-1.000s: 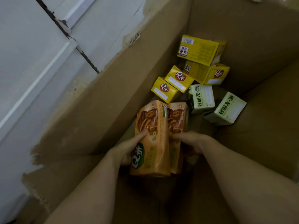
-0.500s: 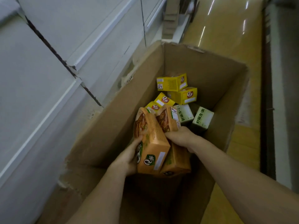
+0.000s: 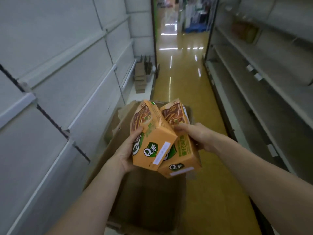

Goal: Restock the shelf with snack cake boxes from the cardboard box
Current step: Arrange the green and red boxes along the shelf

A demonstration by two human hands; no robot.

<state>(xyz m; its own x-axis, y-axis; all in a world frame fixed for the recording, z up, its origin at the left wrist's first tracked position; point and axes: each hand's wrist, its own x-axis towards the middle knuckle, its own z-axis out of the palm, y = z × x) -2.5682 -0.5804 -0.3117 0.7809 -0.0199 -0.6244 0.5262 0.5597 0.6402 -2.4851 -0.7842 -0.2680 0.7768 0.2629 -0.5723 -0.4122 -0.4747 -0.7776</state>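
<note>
Snack cake boxes [image 3: 153,138] in both hands

Two snack cake boxes held above cardboard box [image 3: 135,192], aisle centre.

Left box [image 3: 152,138] is gripped by the left hand [image 3: 126,155] from its left side; right box [image 3: 179,143] is gripped by the right hand [image 3: 196,136] from its right side. The two boxes are touching, the left one overlapping in front of the right. Both are held over the cardboard box, which is set on the floor [image 3: 194,92] against the left shelving [image 3: 67,82]. Right shelving [image 3: 262,78] is positioned across the aisle. Stacked cartons [image 3: 141,77] are placed farther back on the left.
</note>
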